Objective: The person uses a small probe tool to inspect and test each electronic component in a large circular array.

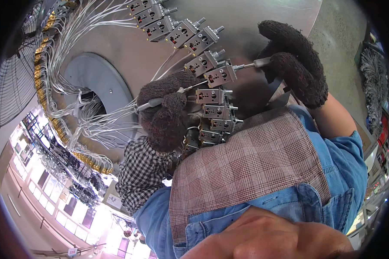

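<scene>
Dark knitted gloves cover both hands. My left hand (162,116) is closed around a thin tool with a grey handle (150,104); its narrow metal shaft runs right to the edge of a small metal control box (220,76). From the other side, my right hand (300,64) pinches a slim metal tool with a thicker grey end (261,63). That tool lines up with the box's spindle (237,67) and appears to meet it. The exact contact at either tip is too small to make out.
Several similar control boxes (201,41) form a curved row along the metal table (246,17). Thin silvery lines (103,19) run from them toward a grey round plate (112,71) and a curved rack of brass-coloured parts (39,64). A wire-guarded fan (13,86) stands at left.
</scene>
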Tool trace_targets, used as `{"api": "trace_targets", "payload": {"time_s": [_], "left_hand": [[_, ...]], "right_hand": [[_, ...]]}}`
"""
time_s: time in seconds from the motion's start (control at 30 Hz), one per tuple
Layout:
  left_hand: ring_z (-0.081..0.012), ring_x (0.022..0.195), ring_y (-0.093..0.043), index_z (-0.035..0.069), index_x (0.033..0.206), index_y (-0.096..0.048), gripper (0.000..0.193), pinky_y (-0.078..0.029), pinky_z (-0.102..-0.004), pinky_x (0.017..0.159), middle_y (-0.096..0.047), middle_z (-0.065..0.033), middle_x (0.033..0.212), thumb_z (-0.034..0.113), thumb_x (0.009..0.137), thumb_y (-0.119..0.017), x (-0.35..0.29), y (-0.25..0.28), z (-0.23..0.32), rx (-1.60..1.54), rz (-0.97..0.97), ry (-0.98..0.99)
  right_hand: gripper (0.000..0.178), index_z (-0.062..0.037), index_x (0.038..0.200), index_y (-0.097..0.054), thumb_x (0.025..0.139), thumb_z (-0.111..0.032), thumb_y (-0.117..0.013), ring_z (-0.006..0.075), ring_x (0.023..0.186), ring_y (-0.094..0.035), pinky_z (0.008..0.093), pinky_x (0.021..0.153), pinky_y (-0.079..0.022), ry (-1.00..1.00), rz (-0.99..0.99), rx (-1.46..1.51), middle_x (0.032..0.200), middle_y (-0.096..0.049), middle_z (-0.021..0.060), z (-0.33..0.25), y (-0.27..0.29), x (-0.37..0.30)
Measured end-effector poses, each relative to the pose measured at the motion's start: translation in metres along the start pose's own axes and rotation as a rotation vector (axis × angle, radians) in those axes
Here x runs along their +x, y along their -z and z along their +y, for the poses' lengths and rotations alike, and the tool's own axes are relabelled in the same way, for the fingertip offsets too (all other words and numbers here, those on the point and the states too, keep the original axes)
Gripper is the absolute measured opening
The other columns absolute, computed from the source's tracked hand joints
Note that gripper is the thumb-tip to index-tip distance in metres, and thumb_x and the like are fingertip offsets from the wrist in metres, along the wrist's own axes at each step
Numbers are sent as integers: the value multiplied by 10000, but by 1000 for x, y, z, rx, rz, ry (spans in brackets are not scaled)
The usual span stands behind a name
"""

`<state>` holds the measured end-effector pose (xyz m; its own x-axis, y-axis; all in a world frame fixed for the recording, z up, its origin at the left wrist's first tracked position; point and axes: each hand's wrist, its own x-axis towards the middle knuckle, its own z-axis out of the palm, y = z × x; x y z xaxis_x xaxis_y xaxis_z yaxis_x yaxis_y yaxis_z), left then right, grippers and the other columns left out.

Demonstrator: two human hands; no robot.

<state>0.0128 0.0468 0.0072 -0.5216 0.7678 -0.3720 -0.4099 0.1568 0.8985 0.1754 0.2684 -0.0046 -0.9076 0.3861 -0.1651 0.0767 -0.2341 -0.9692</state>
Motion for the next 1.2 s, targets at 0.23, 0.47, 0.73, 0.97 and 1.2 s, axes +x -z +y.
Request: {"api": "trace_targets", "payload": {"time_s": [0.23,0.47,0.73,0.97,1.2], "left_hand": [[-305,909,-589,-80,1049,-465,452,-519,-440,790,-559,-228,962,314,846,-556,1,-12,4,12,64,13],[-301,907,-592,-86,1032,-466,430,-523,-415,784,-564,-230,958,301,858,-539,3,-11,4,-34,19,5],[-232,793,-597,-53,1006,-499,311,-509,-347,677,-579,-178,928,214,856,-554,7,-13,-10,-85,-1,-185],[-310,945,-577,-27,1087,-417,364,-493,-455,844,-536,-211,1033,253,877,-518,9,-3,-4,-12,-210,-183],[-158,618,-592,-61,905,-593,294,-513,-265,518,-605,-97,754,217,810,-577,5,-27,10,-63,27,5]], "right_hand": [[384,-51,1246,-464,874,-125,-524,150,802,-595,274,678,-502,173,-50,-144,1024,-590,122,2,6,-2],[393,-46,1249,-461,873,-139,-532,152,801,-591,280,697,-504,43,-41,51,1018,-590,113,4,14,-4],[365,-78,1238,-484,885,-164,-522,148,785,-591,280,699,-505,-8,-46,27,942,-604,92,0,8,-3],[346,-95,1233,-493,894,-156,-509,132,784,-589,274,687,-504,5,-32,-2,922,-609,79,2,8,-9],[398,-45,1229,-486,862,-190,-540,146,771,-594,284,649,-494,-137,-84,-48,891,-605,108,-9,11,-7]]}}
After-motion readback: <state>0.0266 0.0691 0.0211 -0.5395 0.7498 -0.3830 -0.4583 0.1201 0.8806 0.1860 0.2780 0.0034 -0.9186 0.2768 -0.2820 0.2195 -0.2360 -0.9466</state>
